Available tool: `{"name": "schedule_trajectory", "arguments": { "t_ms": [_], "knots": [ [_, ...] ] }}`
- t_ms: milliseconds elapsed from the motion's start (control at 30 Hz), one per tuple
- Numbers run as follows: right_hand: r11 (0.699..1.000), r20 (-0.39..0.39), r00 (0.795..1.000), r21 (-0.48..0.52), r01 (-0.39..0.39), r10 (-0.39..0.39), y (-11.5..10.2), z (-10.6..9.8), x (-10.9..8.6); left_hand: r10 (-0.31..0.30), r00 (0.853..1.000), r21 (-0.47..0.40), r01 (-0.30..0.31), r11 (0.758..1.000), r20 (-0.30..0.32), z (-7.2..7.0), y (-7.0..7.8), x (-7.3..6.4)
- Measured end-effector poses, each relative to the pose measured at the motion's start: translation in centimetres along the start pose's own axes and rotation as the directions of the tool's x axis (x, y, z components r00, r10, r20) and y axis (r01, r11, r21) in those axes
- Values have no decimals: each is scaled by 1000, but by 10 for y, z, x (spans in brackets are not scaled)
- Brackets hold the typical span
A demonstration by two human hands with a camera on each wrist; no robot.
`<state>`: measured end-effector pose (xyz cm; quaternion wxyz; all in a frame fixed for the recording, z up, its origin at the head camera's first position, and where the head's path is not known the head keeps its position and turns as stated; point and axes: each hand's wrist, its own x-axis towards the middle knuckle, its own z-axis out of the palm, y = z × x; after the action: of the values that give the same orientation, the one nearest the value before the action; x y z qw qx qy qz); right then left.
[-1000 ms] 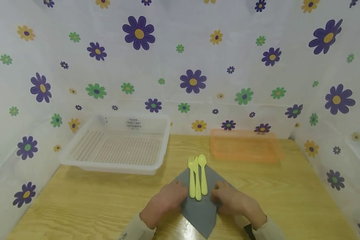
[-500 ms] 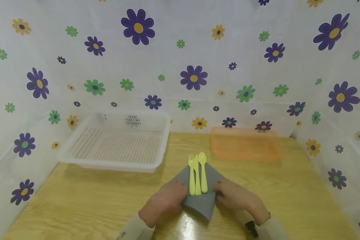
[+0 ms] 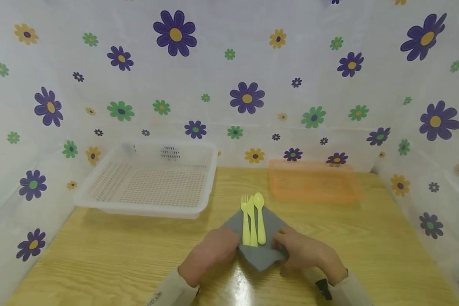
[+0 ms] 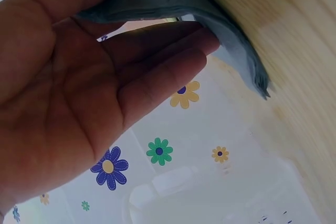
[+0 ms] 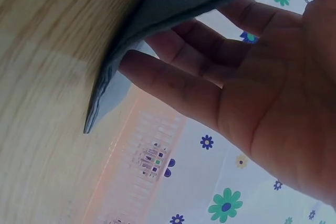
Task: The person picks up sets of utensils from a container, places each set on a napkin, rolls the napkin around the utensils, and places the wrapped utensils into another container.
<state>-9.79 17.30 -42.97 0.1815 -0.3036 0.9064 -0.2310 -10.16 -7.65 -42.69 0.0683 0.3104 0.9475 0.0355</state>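
A grey cloth napkin [image 3: 274,220] lies cornerwise on the wooden table, between my two hands. On it are a yellow-green fork [image 3: 246,223], knife [image 3: 253,231] and spoon [image 3: 260,217], side by side with their heads past its far corner. The near part of the napkin is turned up, and this fold hides the ends of the fork and knife handles. My left hand [image 3: 217,246] pinches the napkin's left side, thumb over the cloth and fingers under it in the left wrist view. My right hand [image 3: 304,250] pinches the right side likewise, its fingers [image 5: 173,85] beneath the cloth.
At the back left stands a white perforated basket [image 3: 145,210]. A shallow orange translucent tray [image 3: 313,196] sits at the back right. White flowered sheeting [image 3: 214,72] encloses the wooden table [image 3: 111,255] at the back and sides.
The napkin's near corner, which pointed toward me flat on the table, has been folded up and drawn in. It now covers the lower handle ends. Both hands keep their places at its sides.
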Motion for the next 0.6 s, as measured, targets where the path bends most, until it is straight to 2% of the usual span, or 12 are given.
{"name": "schedule_trajectory", "arguments": {
  "t_ms": [267,433,600],
  "knots": [
    [994,-77,993,-64,89,-94,7,4,4,-15,1000,-62,14,998,-11,-1,-4,-3],
    [996,-116,990,-46,79,-84,15,6,7,-19,1000,-55,19,998,-15,-3,-8,0],
    [997,-124,990,-52,55,-61,16,3,9,11,999,-16,-11,1000,-38,-3,-12,4]
  ]
}}
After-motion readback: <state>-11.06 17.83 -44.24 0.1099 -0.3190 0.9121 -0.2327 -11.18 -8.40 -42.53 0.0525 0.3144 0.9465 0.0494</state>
